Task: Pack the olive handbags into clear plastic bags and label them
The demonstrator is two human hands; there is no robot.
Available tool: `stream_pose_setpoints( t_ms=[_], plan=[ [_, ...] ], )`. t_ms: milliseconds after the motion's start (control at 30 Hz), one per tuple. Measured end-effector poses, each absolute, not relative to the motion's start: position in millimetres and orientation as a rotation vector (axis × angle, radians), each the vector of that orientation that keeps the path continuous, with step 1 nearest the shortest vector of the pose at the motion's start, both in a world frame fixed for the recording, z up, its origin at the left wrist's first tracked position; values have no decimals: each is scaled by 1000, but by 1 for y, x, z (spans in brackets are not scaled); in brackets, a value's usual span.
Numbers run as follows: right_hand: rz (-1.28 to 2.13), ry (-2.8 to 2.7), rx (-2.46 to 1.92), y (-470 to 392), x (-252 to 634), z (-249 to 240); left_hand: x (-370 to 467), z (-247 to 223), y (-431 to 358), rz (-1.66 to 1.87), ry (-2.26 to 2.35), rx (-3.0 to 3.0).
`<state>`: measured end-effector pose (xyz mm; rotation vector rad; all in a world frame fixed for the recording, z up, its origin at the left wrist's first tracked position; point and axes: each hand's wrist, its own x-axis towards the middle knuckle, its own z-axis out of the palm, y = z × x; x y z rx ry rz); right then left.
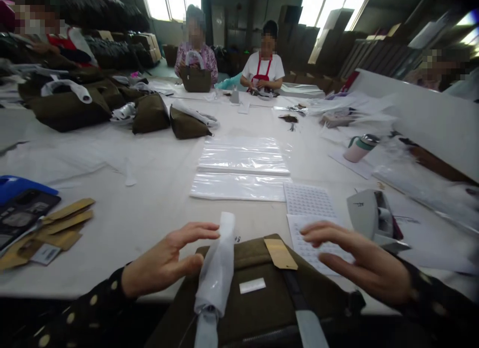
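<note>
An olive-brown handbag (pixel 258 268) lies at the table's near edge, in front of me. White foam wrap (pixel 217 273) covers one of its handles. A tan paper tag (pixel 280 253) and a small white label (pixel 252 286) rest on the bag. My left hand (pixel 168 258) is at the wrapped handle, fingers stretched and apart; whether the fingertips touch the wrap I cannot tell. To the right of the bag, my right hand (pixel 355 258) hovers over printed sheets (pixel 312 203), its fingers spread with nothing in them.
Clear plastic bags (pixel 241 163) lie stacked mid-table. More olive handbags (pixel 149 113) sit at the left. Tan tags (pixel 71 223) lie near a blue-and-black object (pixel 26 203). At right are a grey tape dispenser (pixel 368 215) and pink tumbler (pixel 359 148). Two people work across the table.
</note>
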<state>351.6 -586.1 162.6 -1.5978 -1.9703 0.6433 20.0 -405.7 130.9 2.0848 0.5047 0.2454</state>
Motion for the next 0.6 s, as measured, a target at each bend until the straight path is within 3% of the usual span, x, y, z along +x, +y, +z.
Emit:
stream_pose_setpoints(
  t_ms=[133,333,600],
  plan=[
    [810,-2403,-1338,-533,352,132,21,133,-426,125,539,2089],
    [533,-2612,-1039,-525,349,83,18,127,-451,166,647,1980],
    [330,-2647,-948,-527,350,102,21,128,-467,212,728,1911]
  ],
)
